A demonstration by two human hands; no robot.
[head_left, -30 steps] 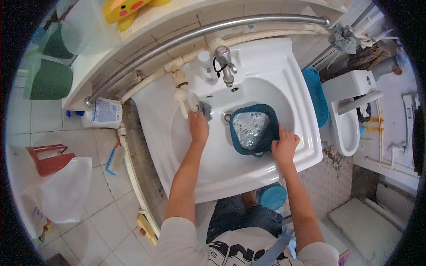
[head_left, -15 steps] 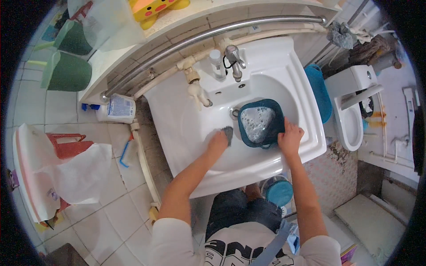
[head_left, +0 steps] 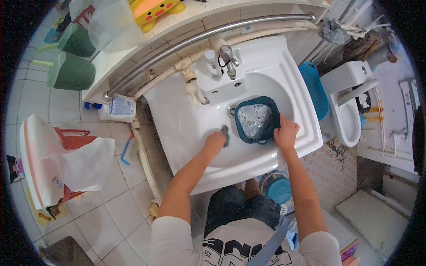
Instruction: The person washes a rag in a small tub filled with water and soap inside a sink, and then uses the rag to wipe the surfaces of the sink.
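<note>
- Fingers of the left hand [head_left: 216,141] are closed on a small dark sponge [head_left: 225,135], which is pressed against the sink [head_left: 186,128] wall just left of the tub; fingers of the right hand [head_left: 286,132] are curled over the tub's right rim and grip it.
- Tiled floor [head_left: 102,217] is seen to the left of the sink, with a red stool [head_left: 71,138] on it, partly draped in a white plastic bag [head_left: 66,166].
- White sink is mounted below a tiled ledge [head_left: 133,48], along which a metal rail [head_left: 208,35] is run.
- White toilet [head_left: 348,111] is located to the right of the sink, with a blue seat [head_left: 315,88] stood between the two.
- Dark teal tub [head_left: 257,119] is set inside the basin, right of centre and below the tap; soapy foam is held in it.
- Two green cups [head_left: 71,71] are seen at the upper left, beside the ledge.
- White bottle [head_left: 117,108] with a blue cap is lying under the ledge's left end.
- Blue bucket [head_left: 278,189] is partly visible under the sink, between the forearms.
- Chrome tap [head_left: 228,60] is fixed at the basin's back edge, well apart from both hands.
</note>
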